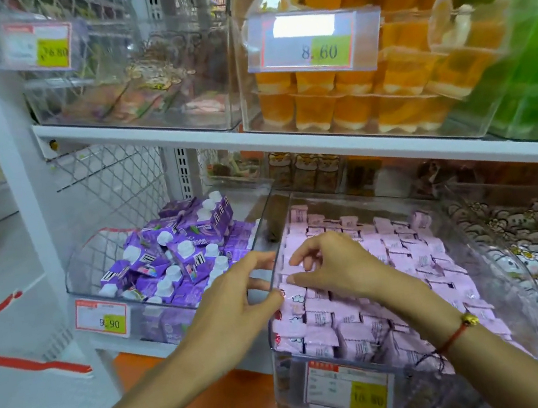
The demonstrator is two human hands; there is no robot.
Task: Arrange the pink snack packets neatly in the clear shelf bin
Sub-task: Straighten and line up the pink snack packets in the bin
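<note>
Two bare arms reach in from the bottom of the head view. Around the right wrist sits a thin red string bracelet with a small gold bead [464, 323]. The right hand [330, 266] is inside the clear plastic shelf bin [288, 388], low over the packets near the bin's left wall, its fingers bent down onto the small pink snack packets [402, 254]; whether they pinch one I cannot tell. The left hand [236, 298] is at the left wall of that bin, with its fingers curled round the wall's top edge. The pink packets fill the bin in tight rows, and some near the front lie tilted. A yellow and white price label [350, 387] is on the front of the bin.

To the left, another clear bin holds purple little cartons with white caps [178, 254], all in a messy heap. Above, on the white shelf [147, 132], a clear box holds orange jelly cups [350, 102] stacked in rows.
</note>
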